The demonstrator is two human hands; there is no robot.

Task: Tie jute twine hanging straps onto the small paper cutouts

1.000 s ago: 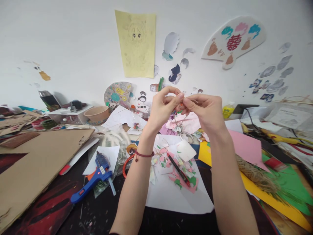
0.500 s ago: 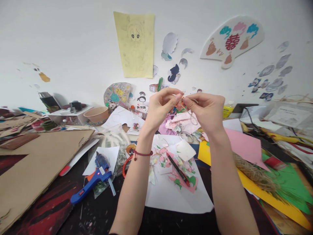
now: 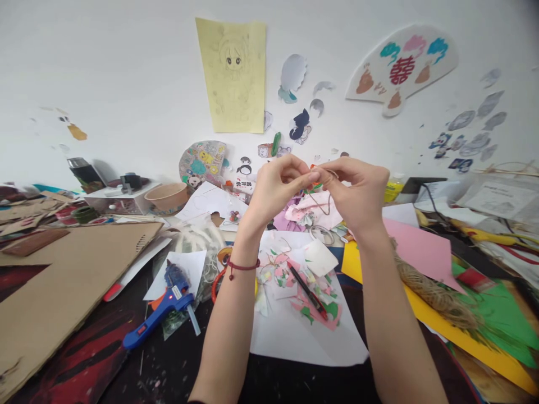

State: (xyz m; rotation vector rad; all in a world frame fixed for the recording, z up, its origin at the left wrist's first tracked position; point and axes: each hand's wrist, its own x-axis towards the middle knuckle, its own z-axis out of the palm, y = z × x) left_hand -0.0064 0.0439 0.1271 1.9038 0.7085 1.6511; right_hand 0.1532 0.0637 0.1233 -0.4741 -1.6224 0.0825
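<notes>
In the head view my left hand (image 3: pixel 280 188) and my right hand (image 3: pixel 357 193) meet in mid-air above the desk, thumbs and fingertips pinched together. A small orange-red piece (image 3: pixel 313 166) shows between the fingertips; its kind is too small to make out. A thin brown string (image 3: pixel 323 211) hangs in a loop from my right hand, with part of it crossing the fingers. Behind and below the hands lie pink and purple fabric scraps (image 3: pixel 311 206). Under the forearms a white paper sheet (image 3: pixel 303 353) carries paper offcuts and a black-and-red pen (image 3: pixel 306 289).
To the left are a blue glue gun (image 3: pixel 162 317), a large cardboard sheet (image 3: pixel 80 269) and a tan bowl (image 3: pixel 167 196). On the right lie a twine bundle (image 3: pixel 433 292) and pink (image 3: pixel 421 247), yellow and green paper. The wall behind holds pinned drawings.
The hands have shifted slightly, and the left fingers have curled into a rounder pinch. The string loop below the right hand has swung left and hangs differently.
</notes>
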